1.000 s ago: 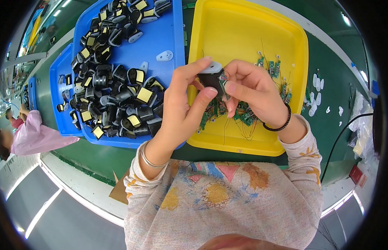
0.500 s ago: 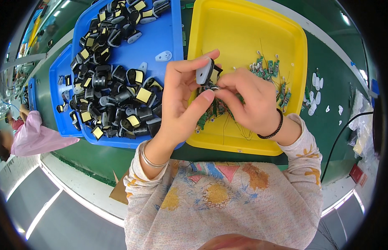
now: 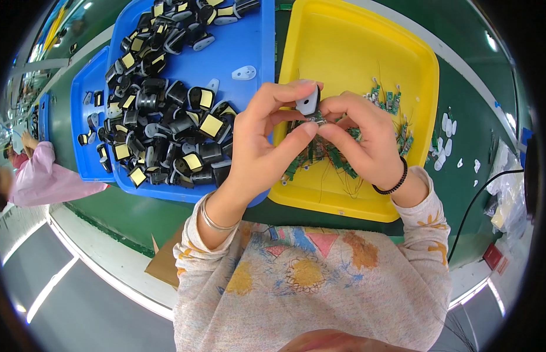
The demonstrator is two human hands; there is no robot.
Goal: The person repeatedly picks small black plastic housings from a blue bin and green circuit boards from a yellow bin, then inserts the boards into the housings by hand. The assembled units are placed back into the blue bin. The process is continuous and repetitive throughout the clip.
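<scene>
My left hand (image 3: 269,130) is closed on a small black casing with a grey end plate (image 3: 308,103), held up over the near left part of the yellow tray (image 3: 358,202). A small green circuit board (image 3: 316,117) sits at the casing's lower edge, between both thumbs. My right hand (image 3: 362,129) pinches that board with thumb and forefinger; how far it is inside the casing is hidden by the fingers. Below the hands, more green circuit boards with thin wires (image 3: 337,158) lie in the yellow tray.
A blue tray (image 3: 235,44) at the left holds many black casings with pale yellow pads (image 3: 211,125) and a loose grey plate (image 3: 244,73). White oval pieces (image 3: 442,149) lie right of the yellow tray, near a clear plastic bag (image 3: 507,182). A person in pink (image 3: 47,179) is at far left.
The casing has turned in my left hand, so its pale pad no longer shows. Both hands have shifted slightly right in the picture, as have the trays. My right fingers stay at the board.
</scene>
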